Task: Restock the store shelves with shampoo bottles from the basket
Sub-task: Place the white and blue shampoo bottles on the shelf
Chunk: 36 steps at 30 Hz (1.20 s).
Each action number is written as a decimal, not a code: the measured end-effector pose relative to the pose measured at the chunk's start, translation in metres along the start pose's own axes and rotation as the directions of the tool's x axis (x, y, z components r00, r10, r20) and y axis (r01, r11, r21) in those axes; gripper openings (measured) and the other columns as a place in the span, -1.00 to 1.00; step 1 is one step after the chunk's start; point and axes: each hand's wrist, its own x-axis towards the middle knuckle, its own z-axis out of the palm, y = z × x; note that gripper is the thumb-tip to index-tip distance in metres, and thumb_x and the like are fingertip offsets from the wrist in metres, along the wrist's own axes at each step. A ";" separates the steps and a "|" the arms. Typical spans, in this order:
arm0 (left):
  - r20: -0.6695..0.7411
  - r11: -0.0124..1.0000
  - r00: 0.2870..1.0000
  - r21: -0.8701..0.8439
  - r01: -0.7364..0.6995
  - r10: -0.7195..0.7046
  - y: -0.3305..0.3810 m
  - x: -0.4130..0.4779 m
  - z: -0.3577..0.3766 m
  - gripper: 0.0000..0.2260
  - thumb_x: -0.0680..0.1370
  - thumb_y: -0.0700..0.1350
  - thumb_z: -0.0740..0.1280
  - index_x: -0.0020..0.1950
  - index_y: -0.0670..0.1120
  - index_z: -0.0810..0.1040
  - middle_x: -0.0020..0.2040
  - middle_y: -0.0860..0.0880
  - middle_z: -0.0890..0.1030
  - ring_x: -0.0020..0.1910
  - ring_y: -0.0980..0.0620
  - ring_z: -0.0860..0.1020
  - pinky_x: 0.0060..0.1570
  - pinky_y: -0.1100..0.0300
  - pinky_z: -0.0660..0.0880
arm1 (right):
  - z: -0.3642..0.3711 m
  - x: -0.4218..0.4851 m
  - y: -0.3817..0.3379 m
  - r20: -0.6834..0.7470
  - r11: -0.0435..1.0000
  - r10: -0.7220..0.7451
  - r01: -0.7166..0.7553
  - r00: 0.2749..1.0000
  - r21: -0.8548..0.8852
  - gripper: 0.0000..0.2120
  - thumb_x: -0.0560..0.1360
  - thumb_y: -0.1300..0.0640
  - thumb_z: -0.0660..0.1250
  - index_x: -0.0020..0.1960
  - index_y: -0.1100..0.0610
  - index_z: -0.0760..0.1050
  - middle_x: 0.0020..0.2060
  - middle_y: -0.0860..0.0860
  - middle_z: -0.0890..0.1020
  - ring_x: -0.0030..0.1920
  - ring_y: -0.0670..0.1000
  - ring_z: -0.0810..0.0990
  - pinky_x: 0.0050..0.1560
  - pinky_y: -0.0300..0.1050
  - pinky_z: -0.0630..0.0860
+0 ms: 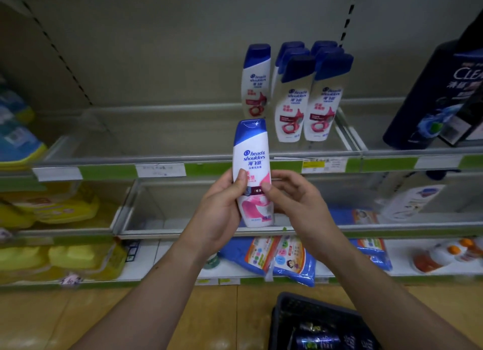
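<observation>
A white shampoo bottle (251, 156) with a blue cap and pink label stands upright in front of the shelves, held by both hands. My left hand (219, 211) grips its lower left side, thumb on the label. My right hand (292, 195) pinches its right side with thumb and fingers. Several matching white bottles (295, 96) with blue caps stand in rows on the upper shelf (183, 143), just behind and to the right. The dark basket (313, 323) sits on the floor at the bottom right, with dark bottles inside.
Large dark bottles (439, 96) fill the upper shelf's right section. Yellow packs (57, 211) lie on the left lower shelves, blue refill pouches (282, 258) on the bottom shelf. The upper shelf's left part and the glass-fronted middle shelf (167, 208) hold bare room.
</observation>
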 end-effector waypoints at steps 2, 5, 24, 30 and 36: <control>-0.001 1.000 1.000 0.001 -0.011 0.011 0.006 0.002 -0.001 -0.65 0.52 -0.06 0.25 0.27 -0.15 0.52 0.10 -0.17 0.66 0.07 -0.07 0.62 0.21 -0.06 0.53 | 0.005 0.001 0.001 0.033 1.000 0.012 -0.013 0.999 0.020 -0.58 0.42 0.03 0.44 0.24 0.12 0.53 0.04 0.08 0.71 0.03 0.06 0.71 -0.04 -0.11 0.64; -0.005 0.981 0.998 0.183 -0.056 0.058 0.018 0.011 -0.005 -0.68 0.54 -0.03 0.27 0.25 -0.10 0.52 0.09 -0.11 0.68 0.04 0.00 0.64 0.12 0.06 0.59 | 0.012 0.009 -0.003 0.014 0.999 -0.017 0.016 1.000 0.036 -0.67 0.48 0.11 0.43 0.23 0.13 0.54 0.03 0.06 0.72 0.03 0.04 0.71 -0.06 -0.16 0.63; 0.060 0.691 0.943 0.665 -0.282 0.328 0.067 0.140 -0.012 -0.64 0.45 -0.28 0.50 0.14 0.04 0.52 0.10 -0.09 0.68 0.06 -0.09 0.67 0.11 -0.16 0.60 | 0.032 0.104 -0.024 -0.229 0.806 -0.413 0.236 0.882 -0.543 -0.60 0.57 0.05 0.37 0.39 0.06 0.48 0.15 -0.02 0.54 0.09 -0.08 0.60 0.18 -0.06 0.59; 0.074 0.554 0.905 0.769 -0.319 0.419 0.061 0.154 -0.003 -0.68 0.45 -0.19 0.52 0.09 0.05 0.51 -0.02 0.12 0.64 0.03 0.08 0.62 0.12 0.14 0.54 | 0.035 0.108 -0.016 -0.235 0.849 -0.362 0.215 0.902 -0.483 -0.60 0.56 0.12 0.38 0.38 0.08 0.45 0.16 -0.03 0.60 0.14 -0.14 0.61 0.23 -0.04 0.58; 0.011 0.507 0.881 0.815 -0.282 0.473 0.056 0.160 0.004 -0.65 0.45 -0.15 0.54 0.11 0.01 0.44 0.02 0.06 0.63 0.02 0.11 0.61 -0.08 0.38 0.48 | 0.034 0.108 -0.018 -0.215 0.868 -0.328 0.205 0.920 -0.451 -0.59 0.57 0.15 0.37 0.39 0.02 0.41 0.15 -0.13 0.60 0.20 -0.19 0.56 0.26 -0.15 0.55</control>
